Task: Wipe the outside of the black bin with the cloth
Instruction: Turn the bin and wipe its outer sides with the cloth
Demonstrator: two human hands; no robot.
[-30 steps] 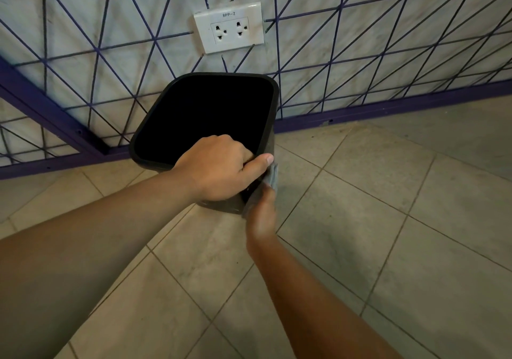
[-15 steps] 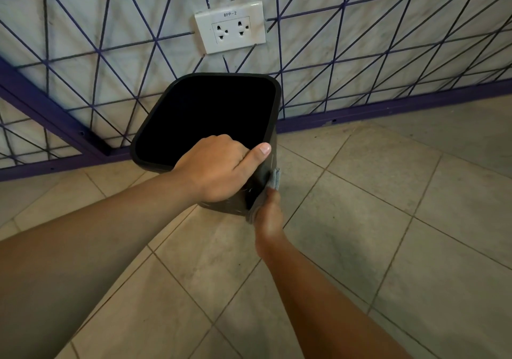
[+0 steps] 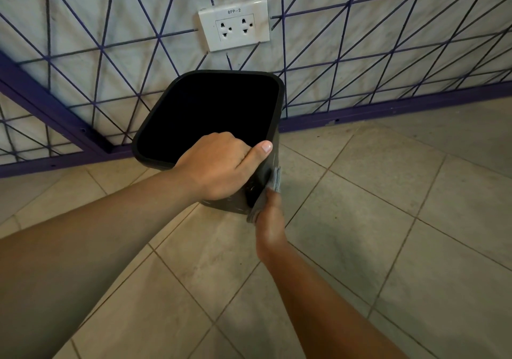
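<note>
Indoor room corner: tiled floor (image 3: 360, 220), wall socket (image 3: 234, 24).

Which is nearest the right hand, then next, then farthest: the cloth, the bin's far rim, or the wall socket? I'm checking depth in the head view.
From the right hand:
1. Cloth, in its grip against the bin's right side.
2. Bin's far rim, beyond the opening.
3. Wall socket, above the bin.
</note>
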